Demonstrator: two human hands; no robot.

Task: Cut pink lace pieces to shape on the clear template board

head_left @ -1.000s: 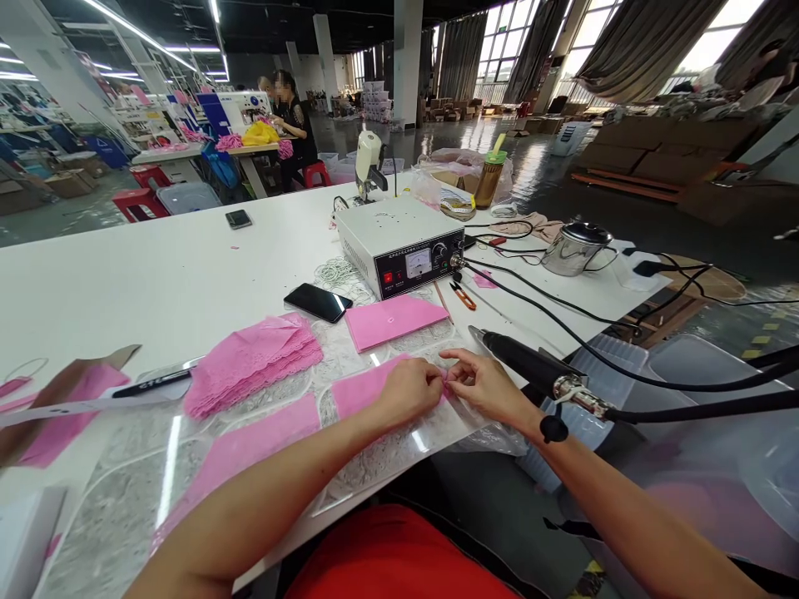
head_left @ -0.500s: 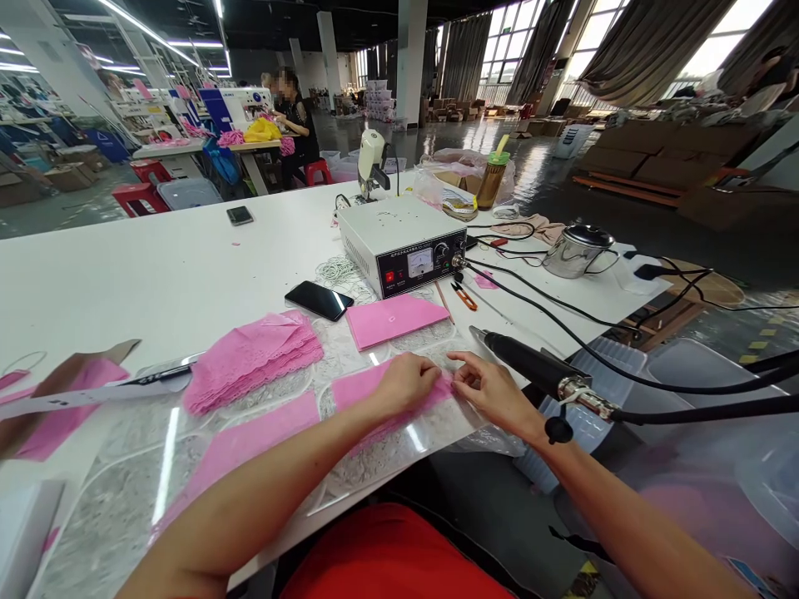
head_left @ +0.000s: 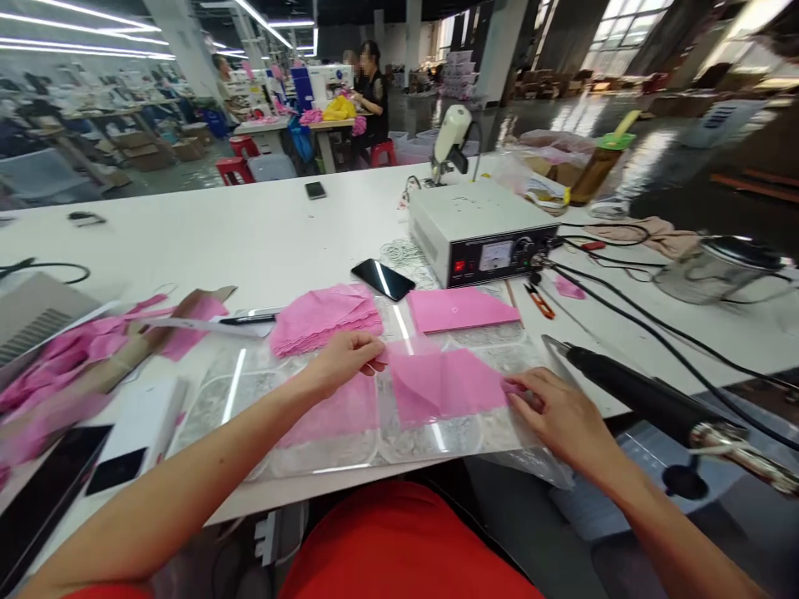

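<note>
My left hand [head_left: 343,362] pinches the upper left edge of a thin pink fabric piece [head_left: 462,378], folded over itself with a sheer corner raised. My right hand [head_left: 558,408] has its thumb and fingertips closed on the right corner of the same piece. Under it lies a clear patterned mat [head_left: 412,445]. Another pink fabric piece [head_left: 340,412] lies flat below my left hand. Behind that hand rests a stack of lace-edged pink fabric [head_left: 325,320]. Beyond the held piece is a neat pile of pink cut pieces [head_left: 462,309].
A grey control box [head_left: 483,220] with cables stands behind the piles. A black phone [head_left: 383,279], orange thread snips [head_left: 540,301] and a black pen-like tool with a metal tip [head_left: 630,387] lie nearby. A glass jug [head_left: 717,270] stands at right.
My left hand has moved left, away from my right hand, and lifted the fabric's edge. The piece now stretches between both hands. The view has turned left.
</note>
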